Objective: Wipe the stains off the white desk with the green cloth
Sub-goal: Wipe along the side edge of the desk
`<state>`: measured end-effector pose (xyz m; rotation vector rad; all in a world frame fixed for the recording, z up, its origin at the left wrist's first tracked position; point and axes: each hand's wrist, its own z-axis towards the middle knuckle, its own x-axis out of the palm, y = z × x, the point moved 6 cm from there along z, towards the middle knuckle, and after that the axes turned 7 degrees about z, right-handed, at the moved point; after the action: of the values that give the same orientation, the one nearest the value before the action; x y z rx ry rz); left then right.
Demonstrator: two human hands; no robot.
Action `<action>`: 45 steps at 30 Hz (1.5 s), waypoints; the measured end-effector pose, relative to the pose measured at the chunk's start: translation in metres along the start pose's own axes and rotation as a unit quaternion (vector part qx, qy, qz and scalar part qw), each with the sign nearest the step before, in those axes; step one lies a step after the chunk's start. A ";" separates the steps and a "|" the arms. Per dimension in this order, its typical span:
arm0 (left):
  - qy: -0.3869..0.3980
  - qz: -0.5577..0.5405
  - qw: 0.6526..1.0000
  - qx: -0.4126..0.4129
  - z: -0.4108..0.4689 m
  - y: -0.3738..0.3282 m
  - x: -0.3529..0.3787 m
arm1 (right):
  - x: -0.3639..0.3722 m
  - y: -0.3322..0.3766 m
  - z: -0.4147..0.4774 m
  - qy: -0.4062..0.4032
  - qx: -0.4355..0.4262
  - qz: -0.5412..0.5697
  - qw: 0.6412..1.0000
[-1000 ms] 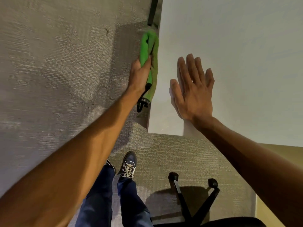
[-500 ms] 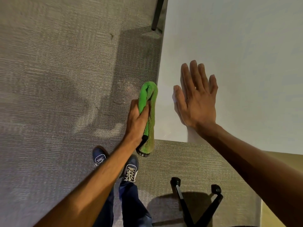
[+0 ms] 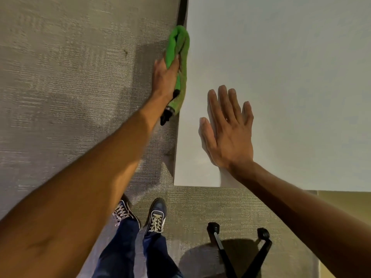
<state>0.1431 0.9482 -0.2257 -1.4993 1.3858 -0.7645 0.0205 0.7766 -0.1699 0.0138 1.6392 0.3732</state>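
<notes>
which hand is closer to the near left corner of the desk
Right. The right hand lies flat on the white desk just inside that corner, while the left hand holds the green cloth further up along the desk's left edge.

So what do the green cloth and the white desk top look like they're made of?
Green cloth: soft, fuzzy pile, probably microfibre or terry; it folds limply in the left hand. White desk: smooth, matte, hard-looking top, likely laminate or painted board; the thin, crisp edge suggests it, but I can't confirm.
</notes>
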 end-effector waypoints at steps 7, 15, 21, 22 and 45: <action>0.012 -0.081 0.996 -0.025 -0.054 0.021 -0.006 | -0.003 0.002 -0.001 0.009 0.007 0.010 1.000; 0.018 -0.037 0.994 -0.105 -0.161 0.085 -0.026 | -0.005 0.002 -0.002 0.009 0.010 0.027 1.000; 0.014 -0.011 0.996 -0.091 -0.173 0.078 -0.032 | -0.005 0.002 -0.003 0.022 0.020 0.027 0.999; 0.019 -0.004 0.996 -0.086 -0.169 0.075 -0.031 | -0.005 0.001 -0.003 0.018 0.021 0.027 0.999; 0.070 -0.081 0.992 -0.062 -0.155 0.048 -0.026 | -0.016 0.000 -0.010 0.002 0.012 0.079 0.997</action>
<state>-0.0203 0.9430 -0.2074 -1.6983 1.4508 -0.9135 0.0127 0.7712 -0.1540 0.1630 1.6506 0.4743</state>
